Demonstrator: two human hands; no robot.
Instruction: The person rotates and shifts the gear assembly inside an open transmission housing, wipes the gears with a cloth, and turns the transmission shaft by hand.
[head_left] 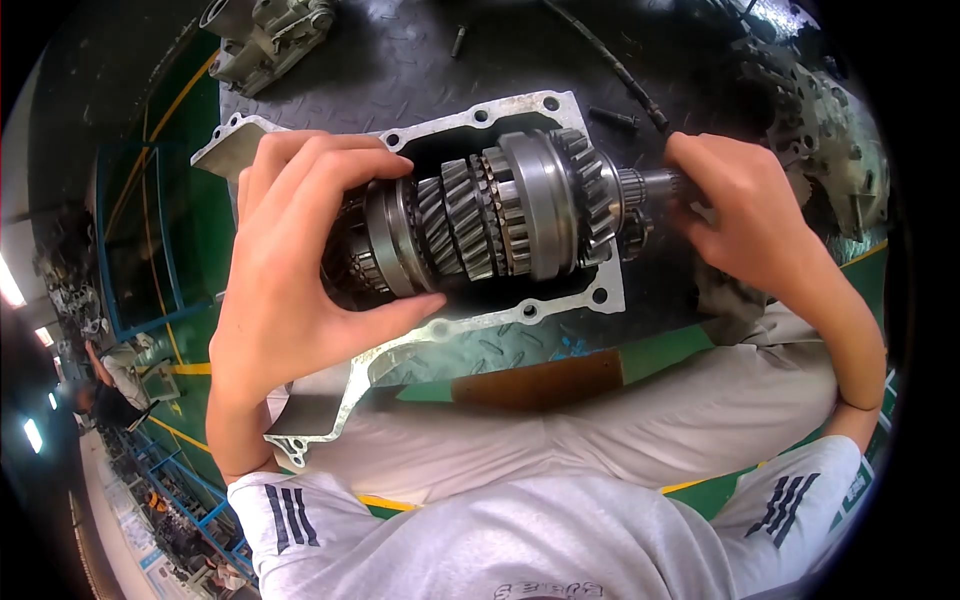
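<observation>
A gear shaft (462,215) with several helical gears and smooth rings lies lengthwise over the opening of a grey metal gearbox housing (470,322). My left hand (300,250) curves around the shaft's left part, thumb on the near side and fingers on the far side. At the other end, my right hand (745,205) is closed around the thin splined shaft end that sticks out past the housing's right edge. A small gear (636,238) shows below that end. My left hand and the gears hide much of the housing's inside.
On the dark tread-plate bench (400,60) lie a bolt (459,41), another bolt (614,117) and a long thin rod (610,60). Metal castings stand at the back left (265,40) and right (830,150). A person (118,385) is far off at left.
</observation>
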